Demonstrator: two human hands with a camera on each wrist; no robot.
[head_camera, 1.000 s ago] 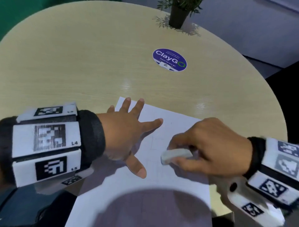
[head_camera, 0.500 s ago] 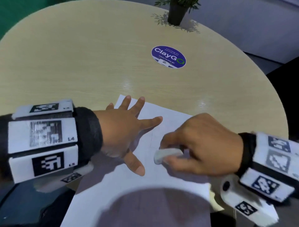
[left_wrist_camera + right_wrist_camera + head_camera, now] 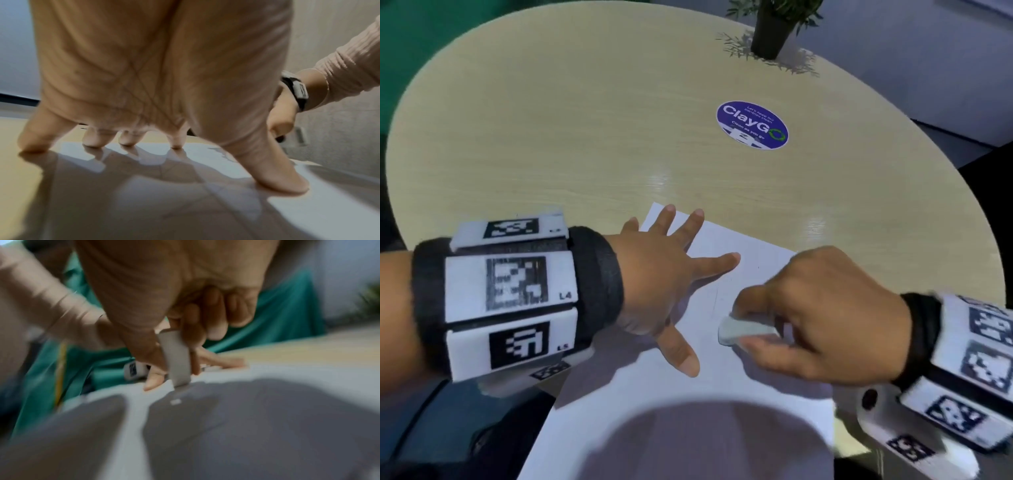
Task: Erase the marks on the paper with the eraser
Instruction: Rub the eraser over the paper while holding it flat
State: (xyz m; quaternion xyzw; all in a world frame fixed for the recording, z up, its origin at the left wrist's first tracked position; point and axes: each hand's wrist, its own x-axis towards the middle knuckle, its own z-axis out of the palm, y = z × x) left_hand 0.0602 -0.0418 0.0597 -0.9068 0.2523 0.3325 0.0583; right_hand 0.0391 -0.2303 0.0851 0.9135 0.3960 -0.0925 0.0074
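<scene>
A white sheet of paper (image 3: 732,380) lies at the near edge of the round table, with faint pencil lines (image 3: 717,298) near its middle. My left hand (image 3: 671,284) is spread flat, its straight fingertips (image 3: 287,183) pressing the paper's left part. My right hand (image 3: 822,318) pinches a white eraser (image 3: 743,330) between thumb and fingers. In the right wrist view the eraser (image 3: 176,360) points down and its tip touches the paper (image 3: 267,418).
The light wood table (image 3: 585,144) carries a round purple sticker (image 3: 752,124) past the paper. A potted plant (image 3: 770,31) stands at the far edge. A rounded shadow covers the paper's near part.
My right hand has slid the eraser a little to the left across the paper, toward the left thumb. The left hand has stayed pressed in place.
</scene>
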